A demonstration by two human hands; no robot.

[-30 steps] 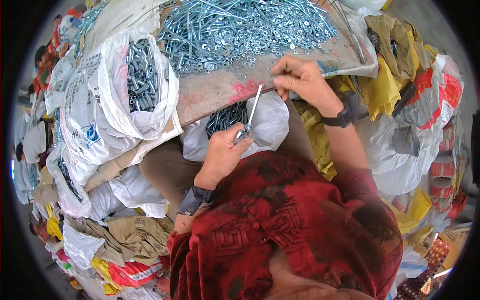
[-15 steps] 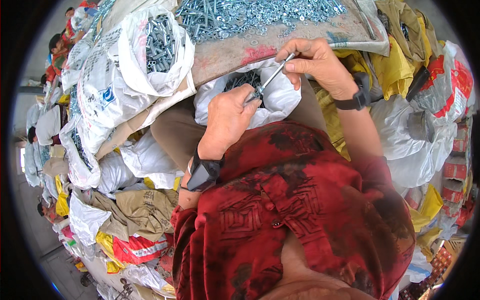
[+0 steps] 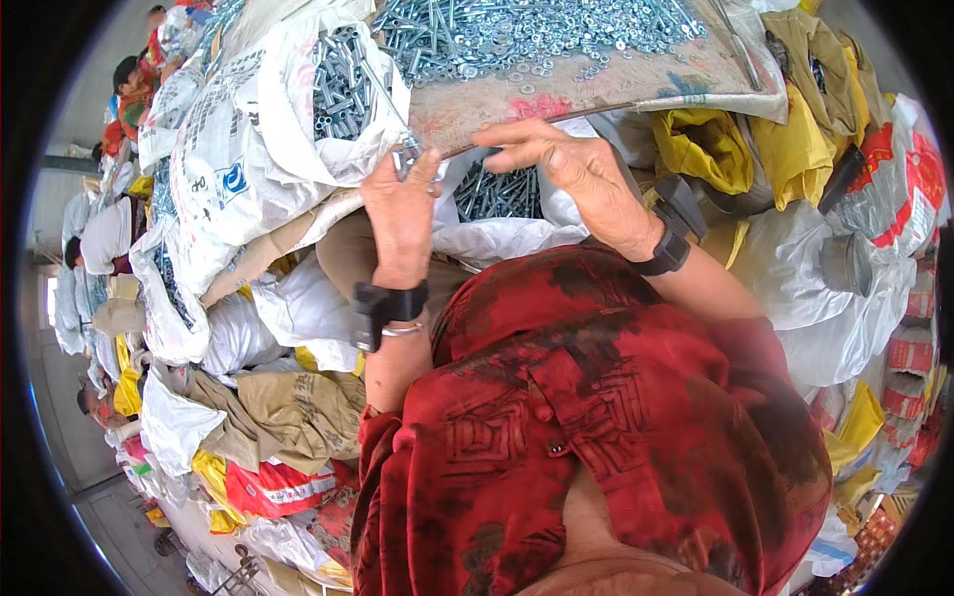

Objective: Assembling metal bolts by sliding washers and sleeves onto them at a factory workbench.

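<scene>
My left hand is closed round a long thin metal bolt with a shiny fitting at its lower end. The bolt slants up over the rim of a white sack of short metal tubes. My right hand has its fingers stretched out and apart, with nothing seen in it. Beneath and between my hands, a white bag in my lap holds many dark metal bolts. Part of that bag is hidden by my hands.
A cloth-covered work surface ahead carries heaps of loose bolts and washers. Yellow sacks and clear plastic bags lie at the right. More sacks fill the left, with other people at the far left.
My right hand has let go of the bolt, and its fingers have spread. My left hand has moved left and forward with the bolt, toward the sack of tubes.
</scene>
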